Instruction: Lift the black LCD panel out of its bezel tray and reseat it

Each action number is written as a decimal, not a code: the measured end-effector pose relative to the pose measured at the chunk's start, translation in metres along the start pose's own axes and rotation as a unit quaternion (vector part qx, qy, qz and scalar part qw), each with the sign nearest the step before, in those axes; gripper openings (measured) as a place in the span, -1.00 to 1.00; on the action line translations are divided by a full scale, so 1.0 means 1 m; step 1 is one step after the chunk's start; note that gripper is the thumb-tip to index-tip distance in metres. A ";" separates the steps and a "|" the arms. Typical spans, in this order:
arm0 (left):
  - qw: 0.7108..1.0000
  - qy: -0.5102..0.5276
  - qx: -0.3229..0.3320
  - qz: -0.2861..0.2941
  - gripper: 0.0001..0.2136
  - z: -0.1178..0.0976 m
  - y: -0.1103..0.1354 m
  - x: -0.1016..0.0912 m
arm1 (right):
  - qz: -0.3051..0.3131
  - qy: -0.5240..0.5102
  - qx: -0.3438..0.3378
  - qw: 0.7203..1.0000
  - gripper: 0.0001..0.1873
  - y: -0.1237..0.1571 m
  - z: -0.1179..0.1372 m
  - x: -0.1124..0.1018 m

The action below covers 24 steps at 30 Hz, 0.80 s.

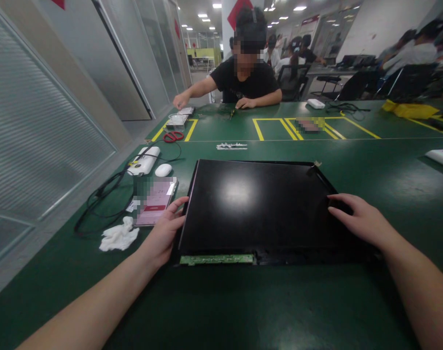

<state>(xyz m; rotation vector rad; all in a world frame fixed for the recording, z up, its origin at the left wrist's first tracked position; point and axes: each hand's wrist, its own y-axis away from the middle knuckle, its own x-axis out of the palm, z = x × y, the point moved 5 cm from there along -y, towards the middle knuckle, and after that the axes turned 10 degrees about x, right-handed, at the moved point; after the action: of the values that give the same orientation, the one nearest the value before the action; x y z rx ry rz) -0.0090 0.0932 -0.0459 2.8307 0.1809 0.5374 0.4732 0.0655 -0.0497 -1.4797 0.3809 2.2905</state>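
Observation:
A black LCD display panel (257,209) lies flat in a black tray-like frame (316,257) on the green table, a ceiling light mirrored in its surface. Along its near left edge runs a narrow green circuit board (217,259). My left hand (166,232) grips the left edge, fingers on the rim and partly hidden beneath. On the opposite side, my right hand (362,218) holds the right edge between thumb and fingers. A small pale tab (317,164) sticks up at the far right corner.
Left of the panel are a phone (153,201), crumpled tissue (119,235), a white oval case (163,170), a white power bank (144,161) and black cables. Red-handled scissors (173,137) and white strips (231,146) lie farther back. A person (248,78) sits across the table.

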 end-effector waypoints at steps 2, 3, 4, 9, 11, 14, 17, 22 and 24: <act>1.000 -0.004 0.002 0.014 -0.27 0.001 0.000 0.000 | 0.000 0.006 0.008 1.000 -0.26 0.000 0.000 0.000; 1.000 -0.005 0.003 0.016 -0.23 0.002 0.000 0.000 | -0.002 0.009 0.012 1.000 -0.26 0.000 -0.001 0.000; 1.000 -0.007 0.004 0.017 -0.21 0.002 0.000 0.000 | -0.003 0.011 0.013 1.000 -0.25 -0.001 -0.001 0.000; 0.999 -0.023 0.014 0.020 -0.33 -0.003 0.002 0.002 | -0.005 0.012 0.005 1.000 -0.25 -0.002 -0.005 0.001; 0.999 -0.031 0.017 0.028 -0.39 -0.004 0.003 0.004 | -0.006 0.009 0.005 1.000 -0.26 -0.003 -0.007 0.002; 0.998 -0.044 0.015 0.047 -0.46 -0.005 0.005 0.006 | -0.009 0.005 0.001 1.000 -0.29 -0.003 -0.007 0.001; 0.997 -0.051 0.017 0.058 -0.53 -0.003 0.005 0.007 | -0.012 0.001 -0.004 1.000 -0.33 -0.003 -0.006 0.001; 0.998 -0.040 0.031 0.038 -0.60 -0.002 0.004 0.006 | -0.024 -0.009 -0.023 0.999 -0.39 -0.002 -0.004 0.000; 0.998 -0.038 0.038 0.030 -0.63 -0.002 0.004 0.005 | -0.026 -0.008 -0.029 0.999 -0.40 -0.002 -0.005 0.000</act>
<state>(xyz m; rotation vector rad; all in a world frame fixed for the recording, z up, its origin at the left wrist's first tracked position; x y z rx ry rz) -0.0050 0.0911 -0.0412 2.9325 0.1032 0.4443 0.4784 0.0654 -0.0516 -1.4799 0.2700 2.2907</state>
